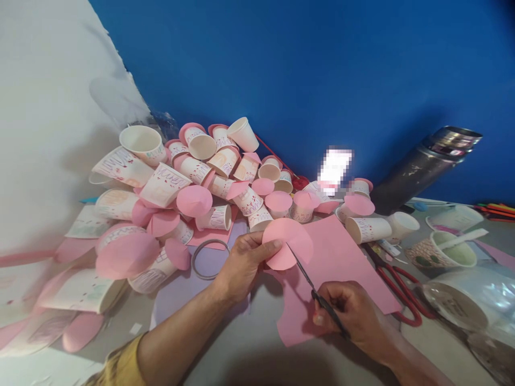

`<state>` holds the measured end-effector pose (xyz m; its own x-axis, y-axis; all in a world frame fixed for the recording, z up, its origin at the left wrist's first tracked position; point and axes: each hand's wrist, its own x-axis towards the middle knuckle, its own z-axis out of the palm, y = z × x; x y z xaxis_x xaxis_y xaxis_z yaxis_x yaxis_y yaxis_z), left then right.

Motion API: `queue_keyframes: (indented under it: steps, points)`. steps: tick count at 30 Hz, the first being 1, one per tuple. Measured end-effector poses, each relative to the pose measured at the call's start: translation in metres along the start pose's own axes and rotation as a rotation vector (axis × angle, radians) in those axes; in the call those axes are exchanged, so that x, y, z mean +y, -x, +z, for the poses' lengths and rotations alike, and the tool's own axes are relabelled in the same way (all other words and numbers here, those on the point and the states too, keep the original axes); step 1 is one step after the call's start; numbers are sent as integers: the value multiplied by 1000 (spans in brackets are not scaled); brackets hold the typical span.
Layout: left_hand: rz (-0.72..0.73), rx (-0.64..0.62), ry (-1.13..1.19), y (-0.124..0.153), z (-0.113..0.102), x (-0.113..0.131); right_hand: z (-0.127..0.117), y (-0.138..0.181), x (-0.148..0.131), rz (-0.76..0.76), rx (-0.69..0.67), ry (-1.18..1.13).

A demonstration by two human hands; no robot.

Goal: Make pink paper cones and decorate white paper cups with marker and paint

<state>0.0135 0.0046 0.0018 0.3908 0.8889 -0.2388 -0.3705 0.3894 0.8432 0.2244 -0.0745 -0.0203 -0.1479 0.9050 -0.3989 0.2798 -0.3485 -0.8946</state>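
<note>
Nearest the lens, lower centre-right: right hand (348, 305) has its fingers curled through the handles of the black scissors (328, 308), blades pointing up and left. Just beyond, at frame centre, left hand (249, 262) pinches the pink disc (293, 236) at its left edge, thumb on top. The blade tips lie at about the disc's middle; whether a slit is already started cannot be told. The disc's outline looks fully cut — so shaping the round is judged done, and the cut inward from the rim is judged the step in hand. Under and right of the disc lies a pink sheet (338, 268) with a curved bite out of its left side; much paper remains on it. A ring (193, 264) rests on a lavender sheet (177, 303), left of centre; red-handled scissors (414, 317) lie at lower right. Farther off, from left edge to centre, decorated paper cups (163, 185) are heaped, many with pink round or cone-like tops: by estimate, most of the batch is made up. Still without a visible top — a plain cup (243, 135) upper centre. Behind, a dark flask (418, 174) leans at upper right before the blue wall (281, 64).
</note>
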Motion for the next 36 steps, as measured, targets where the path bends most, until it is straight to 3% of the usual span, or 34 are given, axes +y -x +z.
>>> queue_keyframes:
  steps: [11, 20, 28, 32, 36]
  points:
    - [-112, -102, 106, 3, 2, 6, 0, -2, 15, -121, 80, 206]
    - [-147, -102, 128, 4, 1, 8, -2, -5, 23, -283, 215, 475]
    - [167, 135, -26, -2, -3, 2, -9, -9, 27, -382, 438, 840]
    - [189, 133, -108, -2, -2, -3, -11, -13, 33, -449, 518, 1000]
    - [173, 137, -106, 2, 3, -4, -12, -10, 32, -424, 504, 1103]
